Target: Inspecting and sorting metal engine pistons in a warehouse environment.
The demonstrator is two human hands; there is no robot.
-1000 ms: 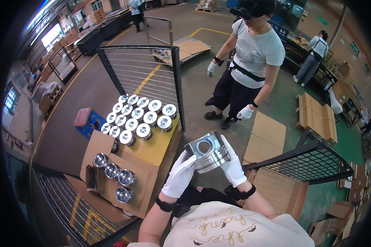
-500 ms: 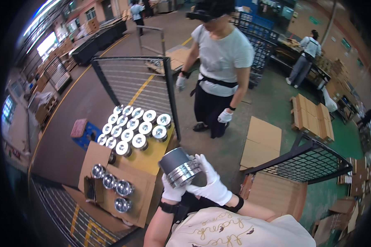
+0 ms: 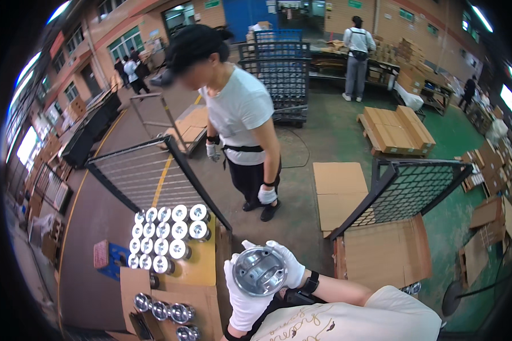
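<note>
A metal engine piston (image 3: 260,271) is held up in front of my body, its round hollow end turned toward me. My left hand (image 3: 246,304), in a white glove, is closed around its left and lower side. On the right side my right hand (image 3: 290,265), also gloved, grips it, fingers partly hidden behind the rim. To the left, several pistons (image 3: 162,230) stand in rows on a yellow board (image 3: 205,266). Nearer to me, several more pistons (image 3: 160,310) lie on a cardboard sheet (image 3: 206,304).
A co-worker (image 3: 242,113) in white gloves stands ahead beside a wire-mesh panel (image 3: 139,170). At my right is a black mesh-sided cart (image 3: 381,250) lined with cardboard. Cardboard sheets (image 3: 341,190) lie on the floor; a blue plastic stool (image 3: 115,260) is at left.
Both hands have turned the piston from its side so its hollow end faces me. My view has swung right, and the co-worker now faces left.
</note>
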